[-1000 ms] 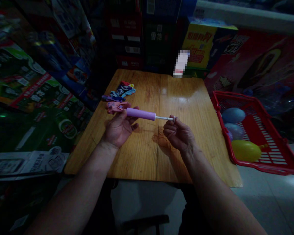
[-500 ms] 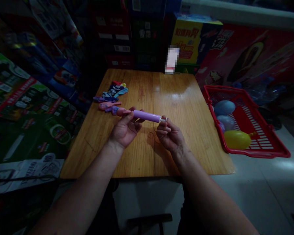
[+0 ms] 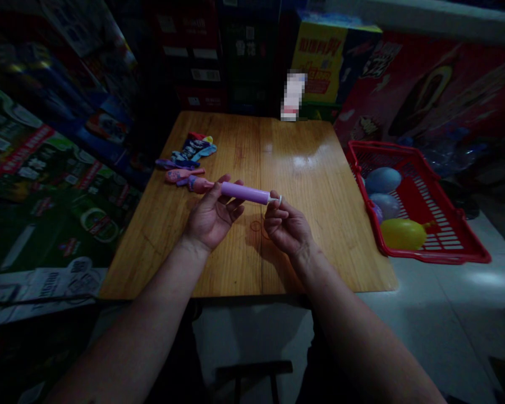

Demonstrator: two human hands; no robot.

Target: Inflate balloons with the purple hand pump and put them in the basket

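Observation:
My left hand [image 3: 210,216] is closed around the left end of a purple balloon pump [image 3: 244,192], thumb on top. A pink balloon [image 3: 200,185] is at the pump's left end, its neck running to my left thumb and fingers. My right hand [image 3: 288,224] grips the white plunger handle [image 3: 280,200] at the pump's right end, and a short length of white rod shows. The pump is held almost level above the wooden table [image 3: 231,269]. Beyond my left hand lie several flat balloons [image 3: 193,148], blue, red, purple and pink.
Thin rubber bands [image 3: 256,226] lie on the table under the pump. To the right, a red plastic basket [image 3: 437,259] holds several inflated balloons, among them a yellow balloon [image 3: 403,234] and a blue balloon [image 3: 384,180]. Stacked boxes [image 3: 320,56] stand behind the table and cartons [image 3: 79,219] along the left.
The view has shifted a little, so everything sits slightly higher and further left. Both hands keep the same hold on the pump, and the plunger shows about the same length.

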